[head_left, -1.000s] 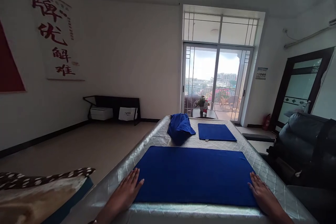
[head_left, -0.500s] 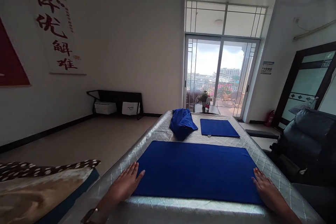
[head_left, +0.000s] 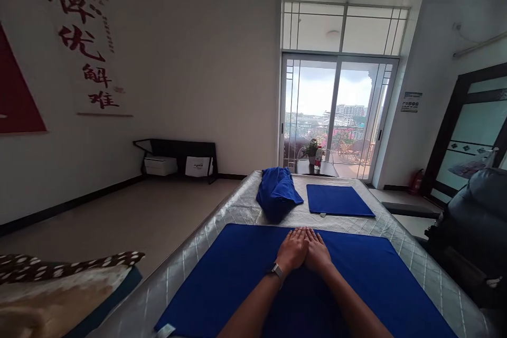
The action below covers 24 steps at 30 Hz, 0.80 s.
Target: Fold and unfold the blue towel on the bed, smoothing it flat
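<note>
While left hand (head_left: 293, 250) and right hand (head_left: 318, 254), fingers together, rest on spread blue cloth (head_left: 222, 269), the folded cloth (head_left: 339, 200) looks done, the crumpled bundle (head_left: 277, 190) untidied.

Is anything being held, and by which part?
Nothing appears held; the left hand and right hand lie together at the far edge of the nearest blue cloth.

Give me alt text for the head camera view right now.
A person's left hand and right hand meet near the far edge of a spread blue cloth on a silvery quilted surface. Beyond lie a crumpled blue cloth and a smaller flat cloth, before glass doors.
</note>
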Motion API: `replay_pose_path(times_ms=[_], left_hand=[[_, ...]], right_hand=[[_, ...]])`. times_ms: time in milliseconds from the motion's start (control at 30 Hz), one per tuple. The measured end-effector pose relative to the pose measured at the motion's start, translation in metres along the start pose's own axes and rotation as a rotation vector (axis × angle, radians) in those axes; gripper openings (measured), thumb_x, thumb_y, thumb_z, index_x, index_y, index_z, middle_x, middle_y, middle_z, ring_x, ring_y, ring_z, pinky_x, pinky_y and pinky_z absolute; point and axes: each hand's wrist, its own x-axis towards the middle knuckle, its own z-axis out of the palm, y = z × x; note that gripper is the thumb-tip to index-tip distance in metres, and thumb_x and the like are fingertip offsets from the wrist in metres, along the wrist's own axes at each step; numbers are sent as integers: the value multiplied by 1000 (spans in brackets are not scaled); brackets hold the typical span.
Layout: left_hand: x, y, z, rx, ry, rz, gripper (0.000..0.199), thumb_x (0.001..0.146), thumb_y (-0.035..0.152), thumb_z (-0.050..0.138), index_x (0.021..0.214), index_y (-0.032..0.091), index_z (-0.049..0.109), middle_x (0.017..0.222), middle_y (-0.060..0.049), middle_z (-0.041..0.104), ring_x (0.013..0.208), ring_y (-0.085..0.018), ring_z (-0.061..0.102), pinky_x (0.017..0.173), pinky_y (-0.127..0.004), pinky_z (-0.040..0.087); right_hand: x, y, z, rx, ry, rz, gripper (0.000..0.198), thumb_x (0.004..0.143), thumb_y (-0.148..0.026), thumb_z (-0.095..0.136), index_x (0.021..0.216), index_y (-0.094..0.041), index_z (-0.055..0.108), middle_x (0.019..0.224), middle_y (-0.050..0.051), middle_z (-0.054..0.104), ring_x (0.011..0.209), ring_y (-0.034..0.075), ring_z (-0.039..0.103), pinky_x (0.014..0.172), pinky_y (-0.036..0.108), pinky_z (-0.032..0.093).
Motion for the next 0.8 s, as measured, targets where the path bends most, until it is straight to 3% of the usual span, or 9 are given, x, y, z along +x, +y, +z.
replay_pose_path(times_ms=[167,333,400,467,567,667,800], left_hand=[[-1,-10,19,-6,31,-21,60,104,34,20,159,11,30,162,-14,36,152,-26,29,124,-48,25],[-4,-21,14,24,-5,-58,62,105,43,21,158,13,33,161,-14,38,151,-27,30,122,-48,27],[-15,-45,3,45,-19,-104,61,105,45,22,156,15,38,161,-14,38,151,-27,31,122,-48,27],[-35,-84,-14,71,-23,-194,60,105,45,20,154,17,42,161,-12,39,151,-26,31,122,-48,26],[-71,-157,-38,128,-18,-380,60,104,45,22,152,17,44,160,-11,40,151,-25,30,123,-48,24],[-96,-216,-51,176,-18,-470,61,101,42,24,150,12,46,159,-13,41,150,-27,32,122,-47,26],[-101,-238,-50,185,-11,-514,68,100,47,23,151,7,43,160,-17,39,150,-28,32,120,-46,29]], right_hand=[[0,4,11,19,24,-24,68,96,-28,31,160,-10,21,168,10,14,155,24,14,125,42,10],[-8,16,0,60,10,73,64,102,-36,17,160,-10,23,167,9,22,155,20,16,126,40,10],[-21,47,-7,56,24,161,64,103,-41,14,160,-13,25,167,8,25,155,20,17,126,40,11],[-41,92,-15,24,78,257,61,105,-43,20,158,-16,32,166,8,30,153,21,23,125,42,17],[-74,162,-25,-52,203,377,49,99,-49,53,141,-24,53,150,10,50,133,27,51,112,53,41],[-96,208,-28,-69,220,440,38,96,-43,62,128,-23,60,134,8,60,113,22,61,96,46,54],[-105,229,-27,-79,231,470,35,97,-42,61,126,-23,61,132,8,61,110,21,63,93,43,55]])
